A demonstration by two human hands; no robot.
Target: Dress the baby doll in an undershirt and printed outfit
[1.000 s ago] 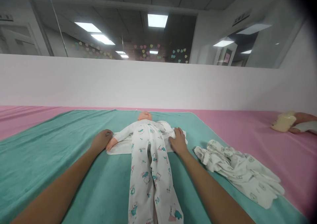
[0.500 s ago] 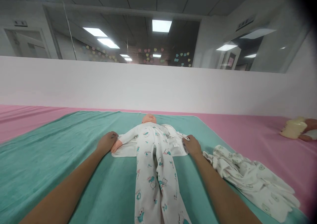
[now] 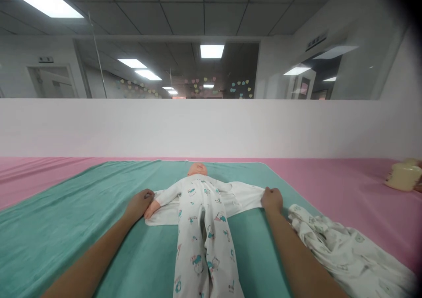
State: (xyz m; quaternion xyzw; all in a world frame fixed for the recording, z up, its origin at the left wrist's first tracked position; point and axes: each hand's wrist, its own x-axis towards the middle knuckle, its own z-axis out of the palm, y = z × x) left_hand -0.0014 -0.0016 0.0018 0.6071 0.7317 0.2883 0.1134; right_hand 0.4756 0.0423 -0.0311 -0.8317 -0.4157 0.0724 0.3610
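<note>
A baby doll (image 3: 198, 169) lies on its back, head at the far end, dressed in a white romper (image 3: 194, 219) with a small coloured print. Beneath its torso a plain white baby garment (image 3: 244, 197) spreads out to both sides. My right hand (image 3: 272, 199) is closed in a fist around the garment's right end, which is stretched straight outward. Beside the doll's small hand, my left hand (image 3: 142, 202) pinches the left edge of the same garment with curled fingers. The doll's other hand cannot be seen.
A green cloth (image 3: 82, 219) lies under the doll, on a pink surface (image 3: 346, 179). At right is a crumpled white printed garment (image 3: 349, 249). A pale yellow container (image 3: 404, 176) stands at the far right. Behind runs a white wall (image 3: 211, 129) with glass above.
My right hand has moved outward to the right, drawing that side of the white garment out flat and taut. My left hand stays at the left edge. The view has tilted up.
</note>
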